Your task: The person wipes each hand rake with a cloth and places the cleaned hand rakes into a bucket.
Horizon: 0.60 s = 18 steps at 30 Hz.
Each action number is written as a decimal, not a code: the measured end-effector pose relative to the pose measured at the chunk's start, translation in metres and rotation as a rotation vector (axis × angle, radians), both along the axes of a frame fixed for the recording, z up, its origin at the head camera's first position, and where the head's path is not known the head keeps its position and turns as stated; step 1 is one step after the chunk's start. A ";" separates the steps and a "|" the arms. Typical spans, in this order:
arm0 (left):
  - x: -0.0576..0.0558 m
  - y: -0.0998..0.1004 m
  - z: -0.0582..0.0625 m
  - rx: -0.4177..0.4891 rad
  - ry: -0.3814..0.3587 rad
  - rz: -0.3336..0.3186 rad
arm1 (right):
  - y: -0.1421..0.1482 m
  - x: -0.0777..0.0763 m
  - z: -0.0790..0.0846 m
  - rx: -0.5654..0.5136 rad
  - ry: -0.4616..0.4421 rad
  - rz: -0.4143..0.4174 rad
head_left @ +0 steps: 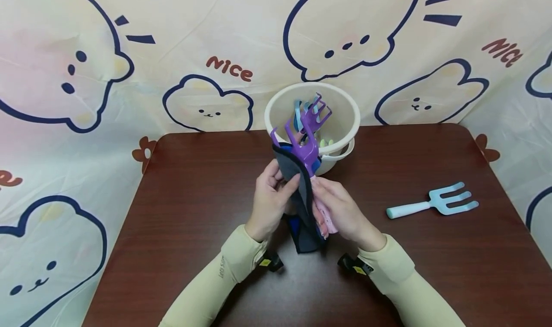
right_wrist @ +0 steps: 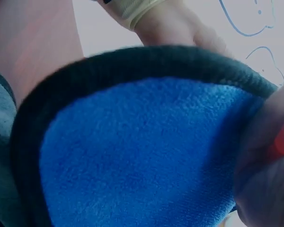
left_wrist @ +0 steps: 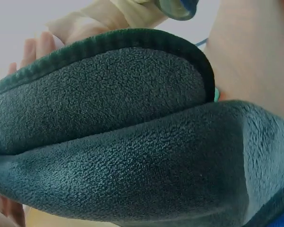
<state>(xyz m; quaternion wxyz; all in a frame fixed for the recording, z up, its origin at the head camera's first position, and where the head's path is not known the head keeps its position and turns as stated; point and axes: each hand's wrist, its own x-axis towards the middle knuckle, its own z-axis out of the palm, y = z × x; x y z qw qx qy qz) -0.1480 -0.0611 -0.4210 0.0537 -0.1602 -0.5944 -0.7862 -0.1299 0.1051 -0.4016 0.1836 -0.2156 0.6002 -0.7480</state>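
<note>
My right hand (head_left: 347, 214) grips the pink handle of a purple hand rake (head_left: 306, 151), its tines pointing away over the bucket's front rim. A cleaning cloth (head_left: 288, 165), grey on one side and blue on the other with black edging, is folded against the rake. My left hand (head_left: 270, 200) pinches it with thumb and fingers. The cloth's lower end hangs between the hands. In the left wrist view the cloth's grey side (left_wrist: 132, 170) fills most of the picture; in the right wrist view its blue side (right_wrist: 137, 151) hides much of the right hand's grip.
A cream bucket (head_left: 354, 121) with a side handle stands at the table's back edge. It holds another purple rake (head_left: 314, 118) and a light blue tool (head_left: 297, 114). A light blue hand fork (head_left: 453, 205) lies on the brown table (head_left: 194, 212) at the right. Behind hangs a printed curtain.
</note>
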 end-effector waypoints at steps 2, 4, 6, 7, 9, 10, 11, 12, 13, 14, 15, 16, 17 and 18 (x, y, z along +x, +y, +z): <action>0.000 0.000 -0.002 -0.011 0.006 0.013 | 0.001 0.001 0.001 0.012 -0.001 -0.029; 0.000 0.001 -0.005 -0.063 0.040 0.021 | 0.005 0.000 0.004 0.013 -0.006 -0.083; 0.001 0.003 -0.008 -0.164 0.102 0.012 | 0.010 -0.002 0.008 -0.012 -0.004 -0.147; 0.001 0.004 -0.009 -0.223 0.142 0.001 | 0.014 -0.003 0.010 -0.036 0.009 -0.175; 0.002 0.004 -0.010 -0.331 0.227 -0.027 | 0.023 -0.007 0.014 -0.111 0.057 -0.215; 0.003 0.004 -0.011 -0.375 0.265 -0.042 | 0.028 -0.009 0.016 -0.147 0.080 -0.227; 0.003 0.004 -0.010 -0.408 0.293 -0.056 | 0.032 -0.011 0.018 -0.182 0.102 -0.231; 0.004 0.003 -0.010 -0.432 0.314 -0.067 | 0.036 -0.012 0.019 -0.210 0.122 -0.236; 0.005 0.002 -0.006 -0.451 0.333 -0.070 | 0.040 -0.014 0.021 -0.226 0.134 -0.245; 0.006 0.000 -0.002 -0.468 0.346 -0.069 | 0.043 -0.015 0.022 -0.229 0.137 -0.259; 0.007 -0.002 0.001 -0.483 0.355 -0.067 | 0.045 -0.016 0.022 -0.221 0.134 -0.274; 0.008 -0.004 0.004 -0.495 0.360 -0.068 | 0.047 -0.018 0.022 -0.204 0.131 -0.289; 0.009 -0.006 0.008 -0.507 0.363 -0.071 | 0.049 -0.019 0.021 -0.185 0.127 -0.306; 0.010 -0.008 0.010 -0.523 0.365 -0.070 | 0.050 -0.021 0.021 -0.157 0.124 -0.322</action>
